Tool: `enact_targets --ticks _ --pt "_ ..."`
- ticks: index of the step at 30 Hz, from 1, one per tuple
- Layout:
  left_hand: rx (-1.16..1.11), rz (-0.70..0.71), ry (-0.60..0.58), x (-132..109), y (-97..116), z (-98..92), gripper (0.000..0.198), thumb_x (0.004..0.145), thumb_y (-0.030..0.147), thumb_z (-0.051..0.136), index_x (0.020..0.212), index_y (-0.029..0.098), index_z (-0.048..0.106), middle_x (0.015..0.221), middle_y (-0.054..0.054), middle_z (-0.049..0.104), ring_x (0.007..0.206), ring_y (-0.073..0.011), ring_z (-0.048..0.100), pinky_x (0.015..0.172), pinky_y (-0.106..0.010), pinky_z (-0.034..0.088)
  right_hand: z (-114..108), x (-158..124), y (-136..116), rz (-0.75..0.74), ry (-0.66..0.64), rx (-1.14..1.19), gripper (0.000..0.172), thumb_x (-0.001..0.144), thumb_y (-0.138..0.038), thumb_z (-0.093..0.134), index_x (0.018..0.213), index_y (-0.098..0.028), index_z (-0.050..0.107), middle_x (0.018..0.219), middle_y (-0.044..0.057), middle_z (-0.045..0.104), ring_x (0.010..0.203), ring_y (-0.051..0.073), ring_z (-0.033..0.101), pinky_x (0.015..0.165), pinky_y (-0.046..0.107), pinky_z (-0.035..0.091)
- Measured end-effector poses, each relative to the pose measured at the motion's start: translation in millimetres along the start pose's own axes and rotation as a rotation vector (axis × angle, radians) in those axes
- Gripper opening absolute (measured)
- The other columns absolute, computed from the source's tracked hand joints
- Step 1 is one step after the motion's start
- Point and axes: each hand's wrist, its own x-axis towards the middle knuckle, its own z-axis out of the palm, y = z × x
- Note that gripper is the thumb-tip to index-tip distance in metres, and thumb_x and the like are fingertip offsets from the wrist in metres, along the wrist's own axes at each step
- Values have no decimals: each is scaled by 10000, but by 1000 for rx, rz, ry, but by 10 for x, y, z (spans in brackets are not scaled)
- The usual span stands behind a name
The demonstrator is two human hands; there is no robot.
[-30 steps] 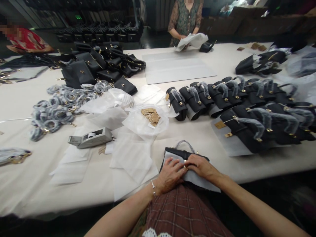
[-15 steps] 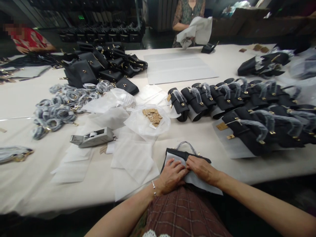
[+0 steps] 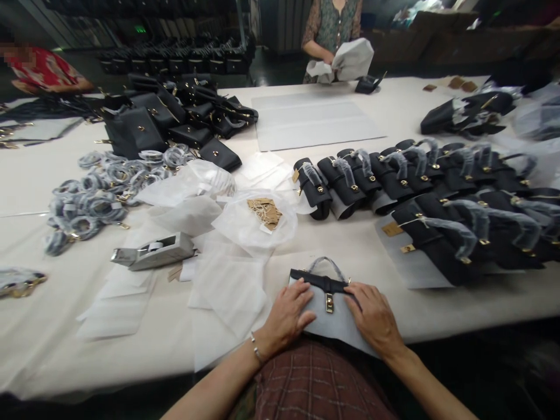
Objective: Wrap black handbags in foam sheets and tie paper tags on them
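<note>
Left hand (image 3: 286, 315) and right hand (image 3: 376, 318) rest on either side of a small black handbag (image 3: 317, 281) at the near edge of a table (image 3: 324, 248) covered in pale cloth. Rows of black handbags (image 3: 441, 224) with wrapped handles stand to the right. To the left lie a grey tape dispenser (image 3: 164, 254), white sheets (image 3: 227, 283), coiled straps (image 3: 100, 210) and a plastic bag (image 3: 227, 224) holding brown tags (image 3: 265, 213); a heap of black bags (image 3: 140, 128) sits behind. Across the table, a person in a patterned top (image 3: 336, 29) handles a crumpled pale sheet (image 3: 356, 58); another in red (image 3: 48, 67) sits at far left. Dim shelving (image 3: 175, 58) fills the background.

Both forearms reach forward from the bottom of the view, angling inward, palms down. Each hand is spread, fingers apart, pressing lightly rather than gripping: the left on the flap and grey sheet (image 3: 321, 321), the right beside the flap's other end. Between them shows a gold clasp (image 3: 329, 302).
</note>
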Motion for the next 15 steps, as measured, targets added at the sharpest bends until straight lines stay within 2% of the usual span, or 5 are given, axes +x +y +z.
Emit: enact_targets --ticks 3,7,9,12,15 --pt "-117 -132 95 -38 -101 -41 296 956 290 517 1239 280 602 1392 -65 533 1320 -227 473 1106 -463 422 -73 32 228 141 -51 119 297 868 -467 562 1031 -259 699 1116 68 706 1085 309 603 970 502 451" --pt "-432 -463 229 -23 -293 9 331 905 274 555 1232 224 573 1337 -105 558 1178 -229 584 939 -404 548 -190 60 474 670 47 439 448 773 -585 615 1006 -214 706 1080 98 731 1026 291 661 880 430 541" --pt "-604 -642 154 40 -364 39 403 871 330 597 1233 155 558 1249 -139 616 1086 -249 630 880 -402 564 -225 54 519 883 -18 561 507 747 -634 621 987 -196 710 1044 120 740 971 305 685 757 410 577" --pt "-822 -675 -13 192 -397 4 450 827 389 651 1184 122 594 1138 -133 676 1032 -263 646 931 -425 524 -250 75 479 920 -227 747 536 747 -670 626 962 -189 723 994 119 751 916 300 702 692 384 587" --pt "-994 -523 76 365 -382 -126 587 769 342 721 1293 160 532 1229 -125 632 1143 -280 593 992 -426 482 -337 203 422 808 -94 766 599 676 -635 727 1074 -188 693 1112 114 724 1011 283 678 779 332 579"
